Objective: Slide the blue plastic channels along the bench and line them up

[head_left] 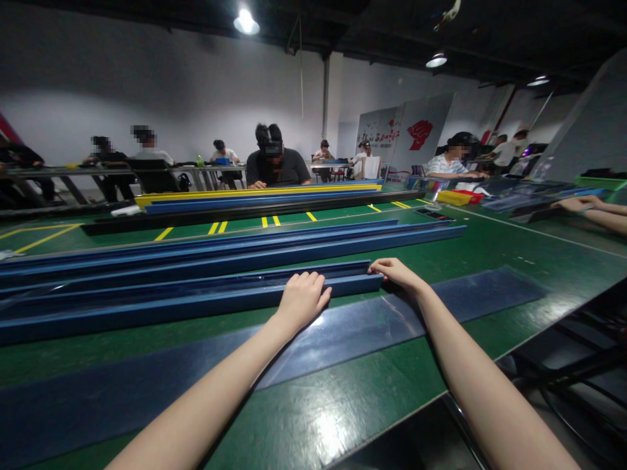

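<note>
A long blue U-shaped channel (196, 308) lies across the green table, its right end in front of me. My left hand (304, 297) is closed over the channel's near wall, with the fingertips hidden inside. At the right end, my right hand (393, 271) has its fingers curled against the channel; exactly what they pinch is hidden. Something glossy shows along the channel's inside. Under my forearms a wide strip of clear plastic (347, 333) lies flat on the table.
Behind are more blue channels (294, 254), then a black strip (235, 213) and a yellow channel (274, 191). A phone (435, 215) and a yellow tray (453, 198) lie on the green table (529, 245). A person (277, 163) sits opposite; another person's hands (580, 203) are at right.
</note>
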